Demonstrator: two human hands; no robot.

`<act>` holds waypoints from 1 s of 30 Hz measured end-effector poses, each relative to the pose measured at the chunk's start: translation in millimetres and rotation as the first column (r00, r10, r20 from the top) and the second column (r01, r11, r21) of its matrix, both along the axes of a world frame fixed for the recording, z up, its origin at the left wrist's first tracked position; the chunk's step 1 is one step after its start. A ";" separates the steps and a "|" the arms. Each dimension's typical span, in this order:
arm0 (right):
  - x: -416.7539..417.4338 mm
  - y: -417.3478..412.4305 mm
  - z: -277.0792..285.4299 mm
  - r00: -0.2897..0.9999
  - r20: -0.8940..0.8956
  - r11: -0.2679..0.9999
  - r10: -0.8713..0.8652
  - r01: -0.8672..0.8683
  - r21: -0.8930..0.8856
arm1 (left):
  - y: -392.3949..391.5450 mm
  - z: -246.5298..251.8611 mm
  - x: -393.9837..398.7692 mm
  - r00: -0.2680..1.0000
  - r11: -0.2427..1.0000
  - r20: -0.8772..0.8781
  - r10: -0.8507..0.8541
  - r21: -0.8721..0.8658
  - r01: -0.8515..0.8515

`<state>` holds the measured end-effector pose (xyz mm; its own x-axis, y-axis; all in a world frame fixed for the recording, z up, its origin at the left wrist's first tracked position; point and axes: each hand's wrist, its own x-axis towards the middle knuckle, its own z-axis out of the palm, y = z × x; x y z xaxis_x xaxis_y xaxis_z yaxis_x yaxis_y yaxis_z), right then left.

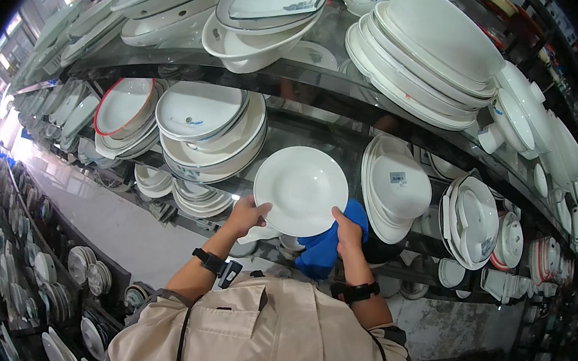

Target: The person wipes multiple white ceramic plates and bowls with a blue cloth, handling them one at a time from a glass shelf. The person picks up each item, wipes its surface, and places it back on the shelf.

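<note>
A round white ceramic plate (301, 191) with a wide rim is held up before me at the edge of a shelf. My left hand (248, 217) grips its lower left rim, thumb on top. At the lower right rim, my right hand (347, 232) grips the plate together with a blue cloth (319, 256), which hangs below and behind it. A stack of white bowls with dark rims (210, 131) stands left of the plate. To its right, white oval dishes (400, 186) are piled up, the top one bearing a label.
Above runs a glass shelf (324, 82) with a dark edge, holding stacked tureens and platters (420, 62). Smaller bowls (202, 198) sit on a lower shelf. More racks of dishes (46, 266) stand at lower left, beyond a pale floor (107, 225).
</note>
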<state>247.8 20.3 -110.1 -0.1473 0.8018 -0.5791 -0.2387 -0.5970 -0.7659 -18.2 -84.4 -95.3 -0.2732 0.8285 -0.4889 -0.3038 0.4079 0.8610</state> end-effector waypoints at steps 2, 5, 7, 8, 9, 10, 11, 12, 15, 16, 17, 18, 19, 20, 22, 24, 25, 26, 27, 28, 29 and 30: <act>-1.4 -0.7 1.5 1.000 0.008 0.999 -0.005 0.004 0.032 | 1.8 -2.9 -0.7 1.000 1.000 0.002 0.012 -0.005 -0.012; -1.0 3.1 -4.2 0.997 0.075 1.000 0.015 -0.017 0.024 | 5.2 -10.5 -2.0 0.999 0.999 -0.005 0.041 0.001 -0.041; 2.0 5.6 1.4 0.987 0.153 0.999 0.042 -0.042 -0.007 | 10.5 -7.0 -0.4 0.999 0.999 -0.029 0.039 0.006 -0.038; 4.2 6.1 4.3 0.980 0.190 0.998 0.056 -0.053 -0.024 | 9.7 -4.7 -1.1 0.998 1.000 -0.051 0.027 0.002 -0.027; 7.5 5.4 5.5 0.979 0.181 0.996 0.089 -0.088 -0.010 | 7.7 -1.9 -1.6 0.997 1.000 -0.074 0.019 -0.004 -0.019; 12.0 4.3 7.0 0.978 0.172 0.992 0.121 -0.124 0.003 | 8.8 -7.3 -2.8 0.997 0.999 -0.061 0.040 0.009 -0.039; 16.5 4.4 8.7 0.974 0.164 0.987 0.154 -0.159 0.017 | 11.9 -9.5 -3.4 0.997 0.999 -0.060 0.039 0.019 -0.038; 20.1 3.5 11.6 0.963 0.181 0.979 0.199 -0.203 0.001 | 13.4 -9.1 -3.5 0.998 0.999 -0.060 0.037 0.025 -0.035; 31.5 0.3 26.1 0.923 0.215 0.946 0.319 -0.322 -0.020 | 19.4 -1.1 -1.2 0.998 0.999 -0.054 0.035 0.017 -0.035; 33.8 -1.1 38.6 0.909 0.219 0.933 0.353 -0.360 -0.008 | 21.8 2.7 -0.1 0.998 0.999 -0.050 0.038 0.012 -0.038; 36.0 -1.9 50.7 0.894 0.225 0.918 0.387 -0.398 0.003 | 24.1 2.5 -0.4 0.998 0.999 -0.055 0.030 0.013 -0.030; 38.4 -1.1 64.4 0.847 0.309 0.894 0.433 -0.447 -0.029 | 26.4 2.8 -1.0 0.998 1.000 -0.061 0.022 0.017 -0.021; 40.3 0.0 76.6 0.789 0.386 0.868 0.477 -0.491 -0.070 | 27.5 1.8 -2.1 0.998 1.000 -0.068 0.014 0.016 -0.013; 42.5 1.0 81.8 0.723 0.457 0.840 0.518 -0.530 -0.115 | 29.6 -2.4 -3.9 0.998 1.000 -0.069 0.009 0.023 -0.008; 50.9 0.5 69.9 0.715 0.426 0.785 0.554 -0.619 0.018 | 34.5 -9.1 -3.9 0.998 0.999 -0.067 -0.006 0.037 0.009; 55.3 -4.5 64.4 0.707 0.404 0.737 0.581 -0.668 0.109 | 37.8 -12.1 -2.4 0.999 1.000 -0.052 0.013 0.026 -0.011; 55.3 -8.0 64.3 0.704 0.395 0.722 0.590 -0.679 0.132 | 40.0 -11.6 -0.4 0.999 0.999 -0.043 0.025 0.021 -0.024; 54.9 -9.6 65.3 0.700 0.387 0.706 0.600 -0.691 0.155 | 43.4 -13.5 1.3 0.999 0.999 -0.041 0.028 0.025 -0.027; 54.1 -11.0 73.4 0.680 0.415 0.694 0.604 -0.705 0.144 | 46.3 -17.9 2.2 0.999 0.999 -0.039 0.037 0.030 -0.036; 51.5 -13.3 86.0 0.656 0.440 0.677 0.613 -0.723 0.135 | 47.2 -20.3 1.7 0.998 0.998 -0.040 0.052 0.033 -0.051; 48.7 -13.6 92.7 0.630 0.465 0.658 0.622 -0.742 0.125 | 47.4 -23.2 2.4 0.997 0.998 -0.051 0.061 0.020 -0.060; 48.4 -12.8 89.8 0.641 0.461 0.654 0.614 -0.740 0.157 | 48.6 -23.3 4.3 0.996 0.998 -0.063 0.069 0.010 -0.069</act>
<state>296.2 7.5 -20.2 -0.5688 0.6900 -0.4476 0.4461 -0.1984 -0.8727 -14.0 -35.8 -118.6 -0.3602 0.8101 -0.4625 -0.2756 0.3812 0.8824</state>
